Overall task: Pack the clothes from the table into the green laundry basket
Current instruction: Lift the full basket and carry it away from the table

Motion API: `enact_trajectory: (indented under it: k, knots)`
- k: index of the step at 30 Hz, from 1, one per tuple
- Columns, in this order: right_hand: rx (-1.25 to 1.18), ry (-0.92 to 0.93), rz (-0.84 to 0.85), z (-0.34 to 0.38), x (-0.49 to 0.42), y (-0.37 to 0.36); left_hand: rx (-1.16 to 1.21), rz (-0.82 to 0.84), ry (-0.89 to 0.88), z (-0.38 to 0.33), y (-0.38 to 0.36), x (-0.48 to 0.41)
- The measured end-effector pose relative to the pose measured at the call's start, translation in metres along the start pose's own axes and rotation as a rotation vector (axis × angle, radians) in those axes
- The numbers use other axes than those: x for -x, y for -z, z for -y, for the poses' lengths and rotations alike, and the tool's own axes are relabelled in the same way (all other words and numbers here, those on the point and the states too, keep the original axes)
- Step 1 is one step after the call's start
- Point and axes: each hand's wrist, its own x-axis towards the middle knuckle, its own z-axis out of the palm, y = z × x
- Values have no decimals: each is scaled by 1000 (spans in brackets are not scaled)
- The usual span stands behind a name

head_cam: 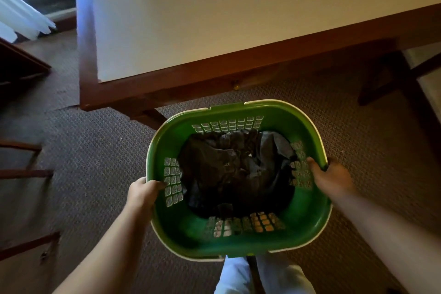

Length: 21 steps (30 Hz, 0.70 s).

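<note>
Clothes [235, 169] lie dark and crumpled inside the green laundry basket [307, 227], held over the carpet [95, 150]. Left grip [143, 194] clasps its rim at 9 o'clock, right grip [330, 178] at 3. Bench [191, 19] stands at 12 o'clock.

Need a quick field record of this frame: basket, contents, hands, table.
basket: green laundry basket, held up above the carpet, in front of the table
contents: dark clothes piled inside; the separate pieces cannot be told apart
left hand: gripping the left rim, fingers curled over it
right hand: gripping the right rim
table: the pale top shows no clothes in the visible part
task state: looks packed
</note>
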Motion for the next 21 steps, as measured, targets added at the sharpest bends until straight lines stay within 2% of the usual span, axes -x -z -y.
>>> enact_trajectory:
  k: [7,10,18,21]
  knots:
    - [-27,-5,-7,12,67,24,74,-75,70,25,65,72]
    - [-28,-14,59,29,99,18,93,-109,96,44,97,91]
    - [55,11,61,65,166,-67,115,-159,78,98,207,50]
    - [15,27,68,90,203,-107,76,-171,26,102,261,27]
